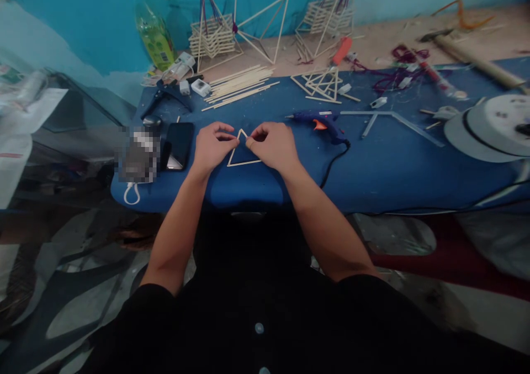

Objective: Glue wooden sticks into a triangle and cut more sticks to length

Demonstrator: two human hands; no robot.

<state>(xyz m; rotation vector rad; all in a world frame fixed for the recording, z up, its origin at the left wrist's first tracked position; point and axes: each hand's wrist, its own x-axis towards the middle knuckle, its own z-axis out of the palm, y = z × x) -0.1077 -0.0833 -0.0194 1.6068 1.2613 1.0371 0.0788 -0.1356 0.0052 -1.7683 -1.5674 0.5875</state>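
Observation:
A small triangle of thin pale sticks [242, 163] lies flat on the blue table [393, 164] near its front edge. My left hand [212, 146] pinches the triangle's left stick near the top corner, fingers closed. My right hand [274, 145] pinches the right stick at the same corner, covering most of that side. Both hands rest on the table, almost touching at the apex.
A blue glue gun [321, 121] with its black cord lies right of my hands. A black phone [179, 145] lies to the left. Behind are a bundle of loose sticks [238, 87], finished stick triangles [321, 84], stick frames, a green bottle [153, 31] and a grey reel [492, 125].

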